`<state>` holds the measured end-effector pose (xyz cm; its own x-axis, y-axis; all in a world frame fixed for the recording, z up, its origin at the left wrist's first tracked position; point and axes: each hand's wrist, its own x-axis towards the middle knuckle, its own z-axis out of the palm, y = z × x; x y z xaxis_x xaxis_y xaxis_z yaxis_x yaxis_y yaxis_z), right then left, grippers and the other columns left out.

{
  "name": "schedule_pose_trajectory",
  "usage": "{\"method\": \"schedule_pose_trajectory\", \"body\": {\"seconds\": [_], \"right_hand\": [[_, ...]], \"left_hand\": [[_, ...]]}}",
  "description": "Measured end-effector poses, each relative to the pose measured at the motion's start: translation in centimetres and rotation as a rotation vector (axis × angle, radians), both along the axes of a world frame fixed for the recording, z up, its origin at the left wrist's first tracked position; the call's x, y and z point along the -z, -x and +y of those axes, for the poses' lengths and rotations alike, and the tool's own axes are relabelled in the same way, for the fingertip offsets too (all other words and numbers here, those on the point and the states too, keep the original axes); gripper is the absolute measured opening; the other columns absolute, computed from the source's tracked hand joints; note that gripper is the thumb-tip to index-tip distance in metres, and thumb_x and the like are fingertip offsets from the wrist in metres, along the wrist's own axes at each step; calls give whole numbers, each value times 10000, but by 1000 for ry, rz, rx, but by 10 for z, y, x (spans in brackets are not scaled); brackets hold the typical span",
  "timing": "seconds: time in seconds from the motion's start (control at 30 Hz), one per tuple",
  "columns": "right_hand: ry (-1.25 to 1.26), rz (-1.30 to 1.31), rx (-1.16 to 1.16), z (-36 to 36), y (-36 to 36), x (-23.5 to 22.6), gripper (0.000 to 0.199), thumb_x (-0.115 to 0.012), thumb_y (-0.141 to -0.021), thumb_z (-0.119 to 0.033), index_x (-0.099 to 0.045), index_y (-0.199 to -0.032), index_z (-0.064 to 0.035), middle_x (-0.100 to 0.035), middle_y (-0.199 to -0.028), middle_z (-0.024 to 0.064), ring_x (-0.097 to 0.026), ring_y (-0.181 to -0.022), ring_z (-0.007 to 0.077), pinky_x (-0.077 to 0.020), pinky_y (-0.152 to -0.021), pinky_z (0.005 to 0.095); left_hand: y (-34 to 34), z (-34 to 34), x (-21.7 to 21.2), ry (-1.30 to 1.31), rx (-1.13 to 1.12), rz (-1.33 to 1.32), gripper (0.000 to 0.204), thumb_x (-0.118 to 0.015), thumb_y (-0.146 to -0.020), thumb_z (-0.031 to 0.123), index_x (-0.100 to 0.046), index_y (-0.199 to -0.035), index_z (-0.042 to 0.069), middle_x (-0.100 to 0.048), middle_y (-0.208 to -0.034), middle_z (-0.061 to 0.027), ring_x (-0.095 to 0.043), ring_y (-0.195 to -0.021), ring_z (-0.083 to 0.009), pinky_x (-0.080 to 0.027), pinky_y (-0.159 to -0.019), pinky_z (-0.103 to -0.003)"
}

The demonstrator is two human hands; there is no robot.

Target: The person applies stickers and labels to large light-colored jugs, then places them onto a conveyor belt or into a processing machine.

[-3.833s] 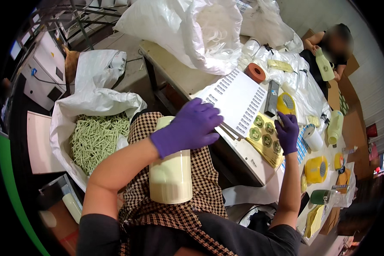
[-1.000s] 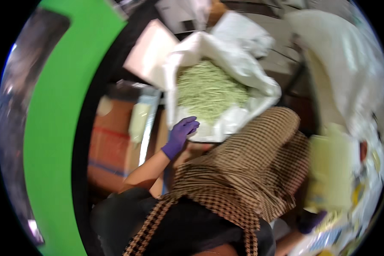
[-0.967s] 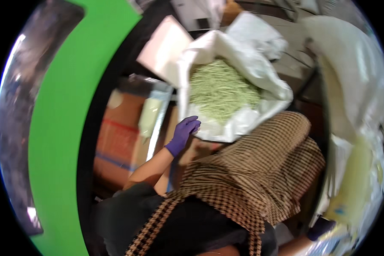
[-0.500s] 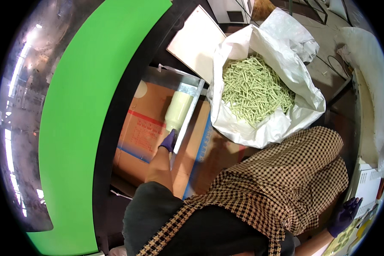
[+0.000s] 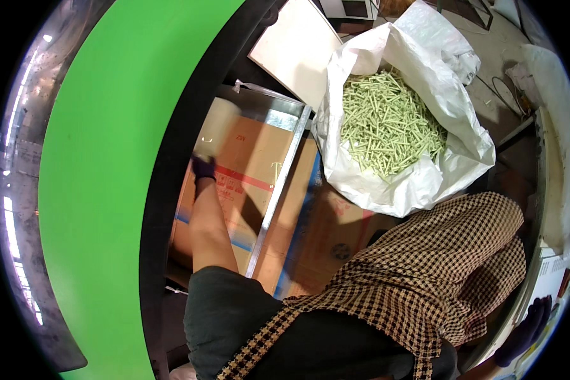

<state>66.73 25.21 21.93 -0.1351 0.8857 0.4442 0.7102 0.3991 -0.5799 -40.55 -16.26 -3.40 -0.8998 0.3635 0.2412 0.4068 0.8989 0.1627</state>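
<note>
My left hand (image 5: 202, 168), in a purple glove, reaches far down to my left over a flat cardboard box (image 5: 250, 180). Its fingers close round the lower end of a pale cream roll (image 5: 217, 125), which looks blurred and lies against the box. My right hand (image 5: 527, 329), also gloved in purple, sits at the lower right rim beside a white table edge (image 5: 554, 266). Its fingers are spread and nothing shows in it. My checked apron (image 5: 437, 278) fills the space between the two hands.
A white sack (image 5: 424, 183) full of pale green sticks (image 5: 386, 123) stands open ahead. A white flat board (image 5: 296, 45) lies behind it. A metal rail (image 5: 278, 187) crosses the cardboard boxes. A green curved surface (image 5: 101, 164) runs along my left.
My view has swung from the worktable down to the left. My left hand has carried the pale roll down and further left across the cardboard box. My right hand stays at the table edge.
</note>
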Motion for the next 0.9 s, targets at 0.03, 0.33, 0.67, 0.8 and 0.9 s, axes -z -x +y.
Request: {"method": "schedule_pose_trajectory", "body": {"seconds": [0.03,0.33,0.67,0.8,0.9], "right_hand": [[-37,-98,-24,-1,15,-3,308,-537,-1015,-11,-569,-1312,65,-575,-1407,219,-610,-1246,355,-550,-1003,400],[241,357,-157,-18,115,14,197,-519,-954,83,-627,-1116,56,-634,-1109,136,-587,-1073,239,-452,-1008,332],[49,17,-576,-29,205,-11,354,-662,-792,101,-697,-1120,-27,-658,-1038,150,-657,-954,298,-539,-818,388],[-42,24,-708,-42,232,-14,424,-742,-750,9,-705,-1161,-88,-669,-1085,117,-667,-927,296,-549,-793,397],[-153,30,-762,-48,248,-10,450,-789,-760,-90,-704,-1200,-129,-672,-1141,89,-683,-863,241,-562,-697,359]], "left_hand": [[23,-18,-27,395,-210,222,489,-493,-1012,384,-538,-1427,129,-581,-1452,-81,-576,-1292,-287,-531,-950,-464],[-205,36,-25,-1487,-612,-58,839,-747,-869,579,-509,-1413,-13,-571,-1371,-191,-652,-1082,-326,-570,-869,-352],[-392,186,-217,-737,841,296,712,-997,-605,233,-487,-1098,175,-546,-1293,-163,-554,-1217,-373,-427,-1066,-516],[-484,265,-265,-609,1211,177,898,-997,-599,309,-417,-1271,172,-611,-1288,-169,-590,-1232,-373,-243,-1212,-558],[-552,302,-261,-455,1218,-98,1014,-1003,-564,360,-430,-1350,75,-613,-1231,-161,-594,-1182,-385,-370,-1140,-522]]}}
